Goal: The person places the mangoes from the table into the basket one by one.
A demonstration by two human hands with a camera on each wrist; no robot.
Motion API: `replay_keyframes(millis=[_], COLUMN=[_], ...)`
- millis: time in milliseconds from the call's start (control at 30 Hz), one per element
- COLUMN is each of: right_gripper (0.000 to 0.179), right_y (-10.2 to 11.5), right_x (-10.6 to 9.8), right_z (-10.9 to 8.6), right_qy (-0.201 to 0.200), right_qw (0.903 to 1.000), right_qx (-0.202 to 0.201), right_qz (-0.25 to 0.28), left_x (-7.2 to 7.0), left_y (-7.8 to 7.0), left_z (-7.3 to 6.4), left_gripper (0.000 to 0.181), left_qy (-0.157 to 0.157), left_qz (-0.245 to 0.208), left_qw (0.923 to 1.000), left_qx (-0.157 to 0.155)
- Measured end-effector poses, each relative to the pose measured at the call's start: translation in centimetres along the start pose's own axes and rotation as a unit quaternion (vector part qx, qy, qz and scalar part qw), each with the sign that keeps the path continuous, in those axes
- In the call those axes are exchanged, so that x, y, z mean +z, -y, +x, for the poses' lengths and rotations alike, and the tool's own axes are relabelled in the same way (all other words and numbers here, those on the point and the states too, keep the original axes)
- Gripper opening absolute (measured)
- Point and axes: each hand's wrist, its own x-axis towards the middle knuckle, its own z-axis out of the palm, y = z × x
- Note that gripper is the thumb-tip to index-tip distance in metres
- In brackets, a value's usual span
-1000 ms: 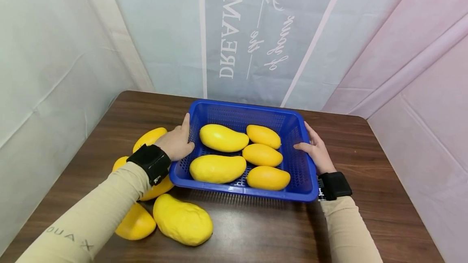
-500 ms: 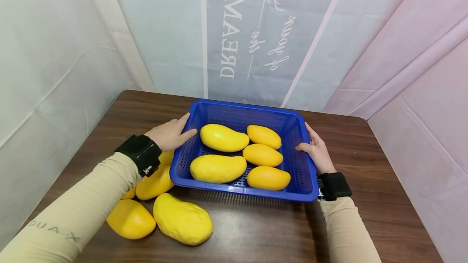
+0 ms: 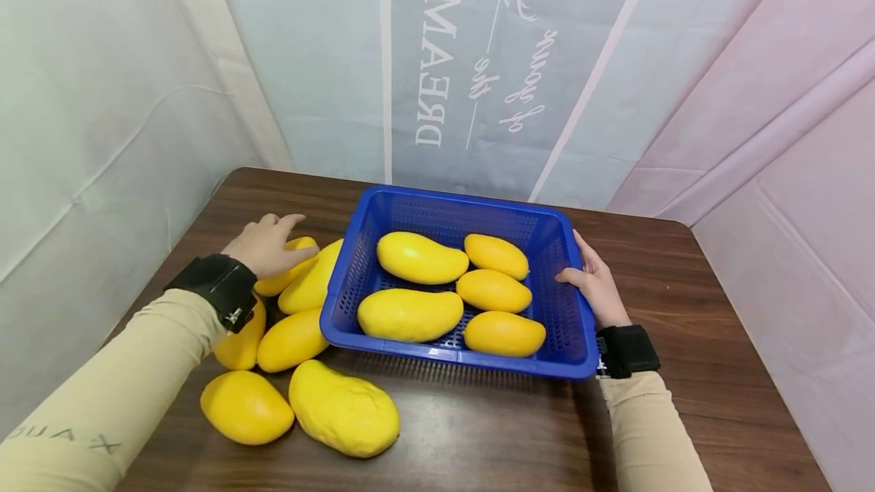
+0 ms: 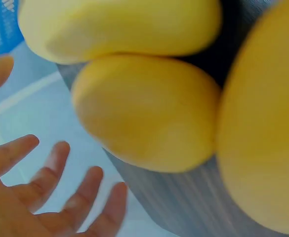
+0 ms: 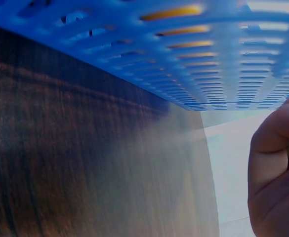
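Note:
My left hand (image 3: 268, 245) hovers over the far end of a group of yellow mangoes left of the basket. In the left wrist view its fingers (image 4: 87, 190) are spread and apart from a small mango (image 4: 149, 113), which lies against a paler mango (image 4: 119, 27) and a bigger one (image 4: 265, 128). A blue plastic basket (image 3: 437, 355) holds several mangoes, two large ones on its left and three smaller on its right. My right hand (image 3: 598, 287) grips the basket's right rim, thumb inside and fingers outside. The right wrist view shows the slotted basket wall (image 5: 203, 59) from outside.
Near the basket's front left corner lie a lumpy large mango (image 3: 345, 408) and a smooth mango (image 3: 247, 407) on the brown wooden table (image 3: 492, 431). Behind the table hangs a printed cloth backdrop (image 3: 472, 82), with pale cloth walls at both sides.
My left hand has left the basket's left rim and moved left over the mangoes, uncovering some of them. The right hand stays on the basket, which keeps its place.

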Motion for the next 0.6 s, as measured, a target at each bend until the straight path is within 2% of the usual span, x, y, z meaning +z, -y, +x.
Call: replay_keyframes(millis=[167,433,600], right_gripper=[0.083,0.083,0.083], right_y=[-0.1,-0.1,-0.1], right_x=[-0.1,0.0,0.0], right_z=[-0.1,-0.1,-0.1], right_qy=[0.002,0.005,0.007], right_qw=[1.0,0.9999,0.9998], right_qx=[-0.003,-0.004,-0.003], right_qz=[0.005,0.015,0.021], left_x=[0.4,1.0,1.3], left_y=[1.2,2.7,3.5], left_z=[0.1,0.6,0.9], left_gripper=[0.089,0.1,0.106], left_qy=[0.022,0.088,0.109], left_qz=[-0.01,-0.042,-0.052], left_qw=[0.9995,0.9946,0.9916], left_qx=[-0.018,-0.037,-0.048])
